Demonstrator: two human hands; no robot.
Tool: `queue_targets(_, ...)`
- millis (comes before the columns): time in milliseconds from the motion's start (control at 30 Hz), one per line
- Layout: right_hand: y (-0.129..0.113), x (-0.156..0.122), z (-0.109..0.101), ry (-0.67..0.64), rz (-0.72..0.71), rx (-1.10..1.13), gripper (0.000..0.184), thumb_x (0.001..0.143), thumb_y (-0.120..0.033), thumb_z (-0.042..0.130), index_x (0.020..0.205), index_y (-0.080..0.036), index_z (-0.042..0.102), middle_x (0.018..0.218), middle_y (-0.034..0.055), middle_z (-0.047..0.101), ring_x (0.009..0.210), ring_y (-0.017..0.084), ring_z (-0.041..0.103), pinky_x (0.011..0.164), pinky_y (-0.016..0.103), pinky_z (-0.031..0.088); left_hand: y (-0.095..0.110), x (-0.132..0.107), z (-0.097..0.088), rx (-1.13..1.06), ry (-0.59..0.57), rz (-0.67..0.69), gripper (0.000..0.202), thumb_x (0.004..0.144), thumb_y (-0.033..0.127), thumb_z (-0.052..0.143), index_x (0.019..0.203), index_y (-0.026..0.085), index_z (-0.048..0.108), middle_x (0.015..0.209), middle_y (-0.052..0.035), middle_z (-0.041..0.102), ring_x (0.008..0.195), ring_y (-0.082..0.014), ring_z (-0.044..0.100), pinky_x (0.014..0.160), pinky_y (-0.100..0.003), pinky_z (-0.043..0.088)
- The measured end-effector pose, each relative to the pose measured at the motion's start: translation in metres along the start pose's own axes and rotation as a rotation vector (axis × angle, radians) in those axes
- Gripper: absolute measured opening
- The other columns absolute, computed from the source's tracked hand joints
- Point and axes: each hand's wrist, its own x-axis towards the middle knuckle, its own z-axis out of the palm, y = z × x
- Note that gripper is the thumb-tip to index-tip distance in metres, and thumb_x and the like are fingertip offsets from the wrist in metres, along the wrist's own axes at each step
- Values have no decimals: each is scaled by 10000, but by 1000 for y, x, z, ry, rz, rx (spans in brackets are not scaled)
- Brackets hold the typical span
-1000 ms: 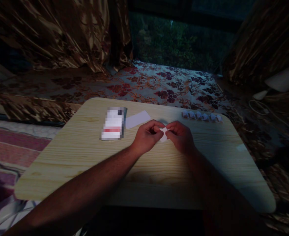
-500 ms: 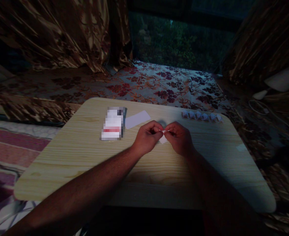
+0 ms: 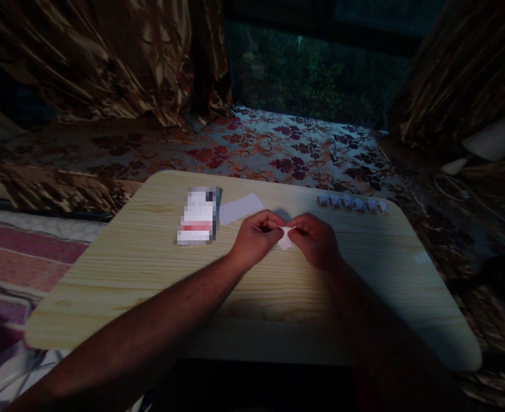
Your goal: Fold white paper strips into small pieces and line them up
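My left hand [image 3: 256,237] and my right hand [image 3: 315,240] meet over the middle of a light wooden table [image 3: 149,274]. Both pinch a small white folded piece of paper [image 3: 285,238] between their fingertips, just above the tabletop. The fingers of each hand are curled in around it, so most of the paper is hidden.
A flat white paper slip [image 3: 240,208] lies just behind my left hand, beside a blurred white and red packet [image 3: 197,216]. Several small folded paper pieces [image 3: 353,202] sit in a row at the table's far right. Patterned bedding [image 3: 278,146] and curtains [image 3: 106,57] surround the table.
The hands have barely shifted. The fingertips have worked the small paper, which now shows slightly more between them than half a second ago.
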Motion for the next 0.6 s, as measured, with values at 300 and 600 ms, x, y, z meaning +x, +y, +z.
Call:
queue_targets(300,2,1,-1,9,-16,16,108,753,-141,610,805,-210,674,684,-20,643,605,126,561,567,249,406,1,-1,1,-15,-5,35,86,661,114,702,714,157,650,605,37,589,533,-69,485,512,-201,336)
queue_targets(600,-2,1,-4,-1,-63,-51,85,772,-161,625,749,-208,692,706,-7,656,641,129,578,605,257,427,4,-2,2,-22,27,14,85,636,99,700,694,152,664,593,29,607,534,-81,518,529,-210,369)
